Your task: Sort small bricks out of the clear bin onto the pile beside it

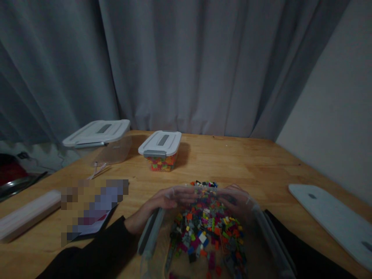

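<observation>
A large clear plastic box (157, 267) lies close in front of me, with many small coloured toy bricks (203, 228) seen in it or through its walls. My left hand (162, 198) reaches around its left side to the far edge. The fingers there are long and close together against the plastic, with the thumb a little apart. On the other side my right hand (236, 201) is at the far edge too, partly seen through the plastic. Between the hands, more bricks (205, 184) show beyond the rim; whether they lie outside the box I cannot tell.
A smaller lidded box (161, 149) of bricks stands farther back on the wooden table (232, 159). Left of it is a larger lidded clear box (101, 137). A white lid (328, 213) lies right, a long pale case (29, 217) and a blurred-out flat object (99, 209) left.
</observation>
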A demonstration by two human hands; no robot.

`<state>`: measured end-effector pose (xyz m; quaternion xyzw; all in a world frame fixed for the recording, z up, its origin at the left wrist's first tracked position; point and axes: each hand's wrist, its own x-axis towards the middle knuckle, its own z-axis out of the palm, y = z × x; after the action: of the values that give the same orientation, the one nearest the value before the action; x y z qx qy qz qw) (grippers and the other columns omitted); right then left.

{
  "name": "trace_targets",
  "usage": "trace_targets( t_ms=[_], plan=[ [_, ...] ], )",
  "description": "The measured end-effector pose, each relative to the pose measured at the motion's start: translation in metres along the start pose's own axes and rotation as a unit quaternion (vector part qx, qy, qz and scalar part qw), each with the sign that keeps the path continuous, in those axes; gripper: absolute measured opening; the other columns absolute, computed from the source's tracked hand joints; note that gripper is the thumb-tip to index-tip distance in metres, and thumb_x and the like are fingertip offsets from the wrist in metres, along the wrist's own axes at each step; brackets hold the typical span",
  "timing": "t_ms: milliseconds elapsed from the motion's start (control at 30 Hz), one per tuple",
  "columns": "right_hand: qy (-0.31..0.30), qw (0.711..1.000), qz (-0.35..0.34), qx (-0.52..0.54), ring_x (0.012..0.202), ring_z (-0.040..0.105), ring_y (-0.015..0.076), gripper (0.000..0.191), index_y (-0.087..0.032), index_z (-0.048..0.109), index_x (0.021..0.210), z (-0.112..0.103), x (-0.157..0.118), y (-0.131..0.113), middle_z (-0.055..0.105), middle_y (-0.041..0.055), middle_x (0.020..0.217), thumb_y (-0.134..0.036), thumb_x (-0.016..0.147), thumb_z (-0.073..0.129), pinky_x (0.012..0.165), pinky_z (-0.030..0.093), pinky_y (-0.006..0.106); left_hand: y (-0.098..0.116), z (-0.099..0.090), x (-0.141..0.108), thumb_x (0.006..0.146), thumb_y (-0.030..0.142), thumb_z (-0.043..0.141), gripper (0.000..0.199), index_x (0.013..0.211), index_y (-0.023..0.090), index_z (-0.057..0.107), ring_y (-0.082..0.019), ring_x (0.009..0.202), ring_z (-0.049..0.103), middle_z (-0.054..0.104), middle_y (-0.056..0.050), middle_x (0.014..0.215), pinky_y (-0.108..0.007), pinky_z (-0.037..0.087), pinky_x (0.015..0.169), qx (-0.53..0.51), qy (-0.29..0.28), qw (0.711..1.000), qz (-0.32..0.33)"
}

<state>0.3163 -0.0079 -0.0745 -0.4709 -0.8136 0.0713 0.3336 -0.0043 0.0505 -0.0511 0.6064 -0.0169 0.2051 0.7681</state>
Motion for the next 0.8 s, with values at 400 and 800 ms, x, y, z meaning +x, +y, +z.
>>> trace_targets(
  t_ms=[400,800],
  plan=[
    [0.025,1.0,-0.002,0.001,0.084,0.062,0.0201,0.019,-0.03,0.072,0.103,0.001,-0.002,0.001,0.071,0.0014,0.087,-0.031,0.087,0.061,0.077,0.05,0.036,0.005,0.009,0.003,0.077,0.021,0.06,0.06,0.136,0.017,0.054,-0.035,0.134,0.047,0.057,-0.015,0.14,-0.057,0.022,0.113,0.009,0.025,1.0,0.011],
    [0.03,0.999,-0.036,-0.012,0.092,0.067,0.0198,0.021,-0.026,0.071,0.103,-0.013,0.003,0.013,0.074,0.0027,0.098,-0.034,0.089,0.057,0.083,0.053,0.036,0.017,0.039,0.002,0.076,0.023,0.061,0.054,0.13,0.019,0.062,-0.037,0.13,0.05,0.062,-0.012,0.135,-0.056,0.024,0.111,0.002,0.059,0.998,-0.001]
  ],
)
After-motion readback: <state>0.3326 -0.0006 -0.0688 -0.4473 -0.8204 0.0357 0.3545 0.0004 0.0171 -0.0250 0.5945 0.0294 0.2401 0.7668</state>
